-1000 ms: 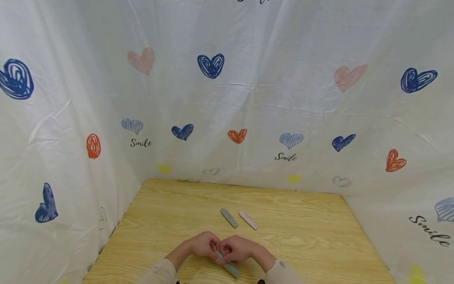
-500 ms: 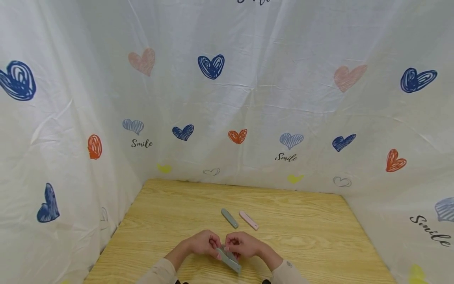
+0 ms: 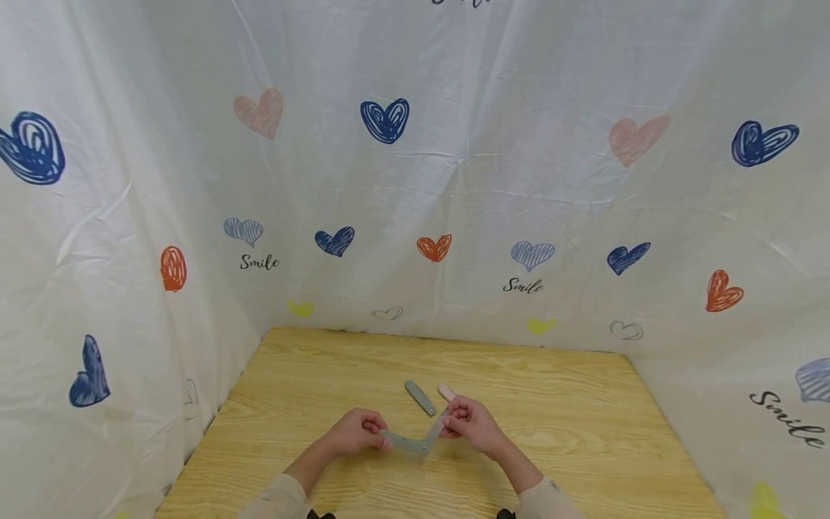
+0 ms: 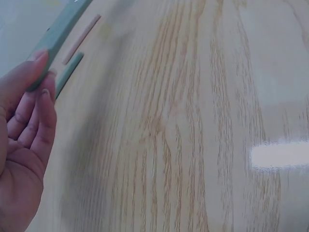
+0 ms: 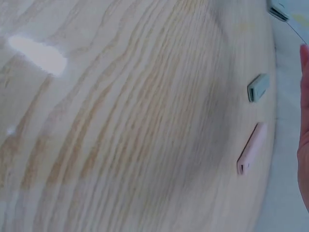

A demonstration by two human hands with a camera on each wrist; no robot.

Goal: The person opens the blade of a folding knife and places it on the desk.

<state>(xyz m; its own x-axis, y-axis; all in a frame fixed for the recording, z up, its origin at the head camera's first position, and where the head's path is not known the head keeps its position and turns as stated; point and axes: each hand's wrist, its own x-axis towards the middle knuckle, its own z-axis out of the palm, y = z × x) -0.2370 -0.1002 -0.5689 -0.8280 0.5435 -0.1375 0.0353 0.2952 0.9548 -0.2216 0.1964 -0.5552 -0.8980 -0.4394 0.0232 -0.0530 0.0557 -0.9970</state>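
In the head view I find the green folding tool [image 3: 422,447] open at an angle above the table [image 3: 551,404], the left hand [image 3: 355,432] pinching its handle [image 3: 402,440], the right hand [image 3: 476,425] pinching its thin leaf [image 3: 436,431], probably to control the hinge. A second green tool [image 3: 419,398] and a pink tool [image 3: 446,391] lie toward the table's far edge, presumably leaving working room. The left-wrist view confirms the left grasp. In the right-wrist view, I cannot verify the right fingertips.

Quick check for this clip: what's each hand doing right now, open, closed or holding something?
Left hand: holding the grey-green handle by its end.
Right hand: pinching the thin grey blade.
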